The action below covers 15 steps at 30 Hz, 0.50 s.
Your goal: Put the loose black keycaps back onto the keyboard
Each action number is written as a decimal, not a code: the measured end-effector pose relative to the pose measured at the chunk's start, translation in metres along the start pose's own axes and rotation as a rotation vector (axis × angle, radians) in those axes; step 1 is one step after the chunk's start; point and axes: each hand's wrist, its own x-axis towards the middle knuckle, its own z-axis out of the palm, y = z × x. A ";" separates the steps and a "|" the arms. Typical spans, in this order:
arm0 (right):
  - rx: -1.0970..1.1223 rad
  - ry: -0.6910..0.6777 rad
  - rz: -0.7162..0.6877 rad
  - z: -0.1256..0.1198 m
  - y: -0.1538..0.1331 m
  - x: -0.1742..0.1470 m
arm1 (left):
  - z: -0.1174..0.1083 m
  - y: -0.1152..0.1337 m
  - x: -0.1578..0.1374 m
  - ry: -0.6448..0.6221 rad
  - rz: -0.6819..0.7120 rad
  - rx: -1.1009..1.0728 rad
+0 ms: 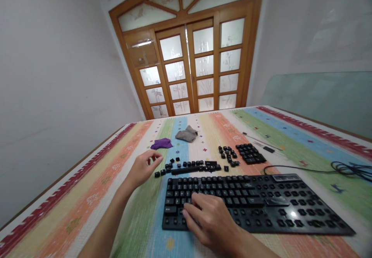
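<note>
My left hand [144,167] hovers left of a group of loose black keycaps [186,164]. Its thumb and fingers curve round, tips close together; anything between them is too small to see. My right hand [210,217] is over the left part of a black keyboard [250,221], fingers bent and bunched against its lower rows. Whatever those fingertips grip or press is hidden. Keycaps fill much of the keyboard's upper left and middle, while many bare switches show along the bottom and right. A long black space bar [184,170] lies among the loose caps.
A purple cloth [161,144] and a grey cloth [186,134] lie farther back. More loose keycaps [250,153] are grouped behind the keyboard. A thin rod [261,140] lies beyond them. The cable [308,168] runs right into a coil on the striped cover [136,219].
</note>
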 end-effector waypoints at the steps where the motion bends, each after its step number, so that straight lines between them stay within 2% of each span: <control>1: -0.013 0.012 -0.001 -0.002 0.002 0.000 | 0.004 -0.005 0.006 0.011 -0.005 0.002; 6: -0.067 0.052 0.010 -0.007 0.009 0.003 | 0.029 -0.028 0.004 0.092 -0.057 0.029; 15: -0.099 0.044 -0.010 -0.004 0.015 0.002 | 0.044 -0.052 -0.013 -0.011 -0.087 0.066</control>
